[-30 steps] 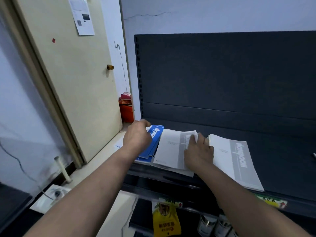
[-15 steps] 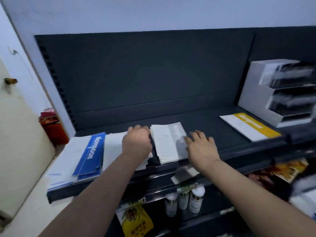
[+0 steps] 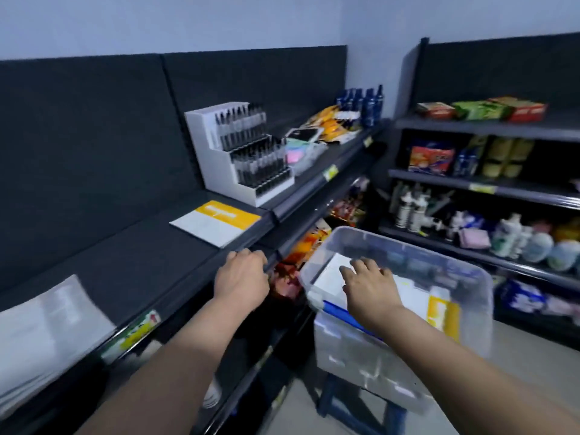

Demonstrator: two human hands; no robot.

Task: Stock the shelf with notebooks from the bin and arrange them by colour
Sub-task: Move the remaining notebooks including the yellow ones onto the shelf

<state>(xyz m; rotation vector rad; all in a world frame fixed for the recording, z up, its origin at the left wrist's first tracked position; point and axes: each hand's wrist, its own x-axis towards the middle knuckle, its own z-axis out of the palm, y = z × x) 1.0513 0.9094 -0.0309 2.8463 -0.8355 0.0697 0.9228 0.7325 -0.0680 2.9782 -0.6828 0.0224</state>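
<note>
Left hand (image 3: 241, 274) at centre frame, fingers curling over front edge of dark grey metal shelf (image 3: 141, 255), apparently gripping it. Right hand (image 3: 370, 287) spreading flat, holding nothing, over white notebooks (image 3: 329, 274) lying in clear plastic bin (image 3: 480, 309), lower right. Yellow-banded white notebook (image 3: 216, 222) lying on shelf, above centre.

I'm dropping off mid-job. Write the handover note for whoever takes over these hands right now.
Left hand: at the shelf's front edge, fingers bent; grip unclear.
Right hand: open, fingers spread over the white notebook in the clear bin.
Shelf: yellow-banded notebook at right, grey stack at left.
Done: those are placed.
Left: the bin holds more, including a yellow-banded copy and a blue-edged one; shelve them and group by colour.
</note>
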